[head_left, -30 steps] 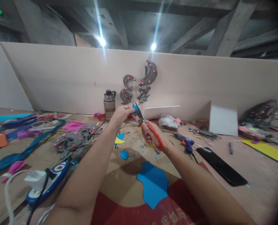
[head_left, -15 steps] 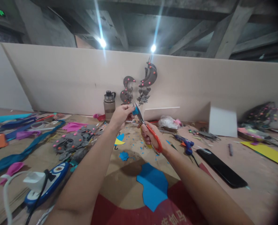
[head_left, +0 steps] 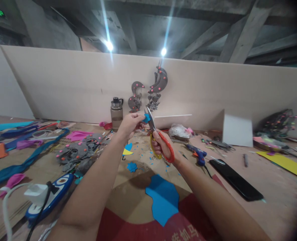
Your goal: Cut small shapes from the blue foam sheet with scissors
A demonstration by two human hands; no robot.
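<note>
My left hand [head_left: 132, 124] pinches a small blue piece [head_left: 146, 117] with a wavy edge, held up above the table. Around the handles of the scissors [head_left: 166, 147], one loop red and the other yellow, the fingers of my right hand [head_left: 160, 142] are closed. The scissor blades point up, right beside the blue piece. Below lie a blue flower-shaped cutout [head_left: 132, 167], a yellow piece [head_left: 127, 151], a blue heart-like piece [head_left: 128, 146] and a large blue sheet [head_left: 163, 200], among small blue scraps.
A bottle [head_left: 116, 113] stands by the back board. At the right are a glue gun [head_left: 199, 154] and a black phone [head_left: 236, 180]. Grey decorations [head_left: 79, 152] and a power strip [head_left: 52, 197] lie left. Grey moon ornaments [head_left: 160, 80] hang behind my hands.
The blue piece shows more fully beside the blades now. The scissors have turned slightly, and their handles are spread somewhat wider.
</note>
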